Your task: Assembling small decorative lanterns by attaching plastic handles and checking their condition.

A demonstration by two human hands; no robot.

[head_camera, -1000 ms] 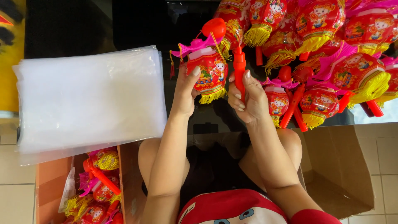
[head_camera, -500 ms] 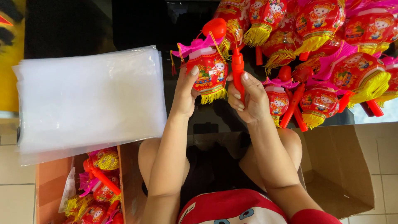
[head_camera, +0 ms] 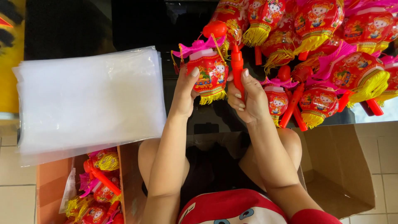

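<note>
My left hand (head_camera: 185, 92) grips the body of a small red toy lantern (head_camera: 208, 71) with a pink top and a yellow fringe. My right hand (head_camera: 247, 99) is closed around that lantern's red stick handle (head_camera: 237, 68), which stands upright beside the lantern body. Both hands are raised over the dark table edge (head_camera: 199, 120), just left of a heap of finished lanterns (head_camera: 327, 45).
A thick stack of clear plastic bags (head_camera: 89, 97) lies at the left on the table. An orange carton (head_camera: 45, 186) at lower left holds more lanterns. An open brown cardboard box (head_camera: 344, 166) stands at the lower right. My knees are under the table edge.
</note>
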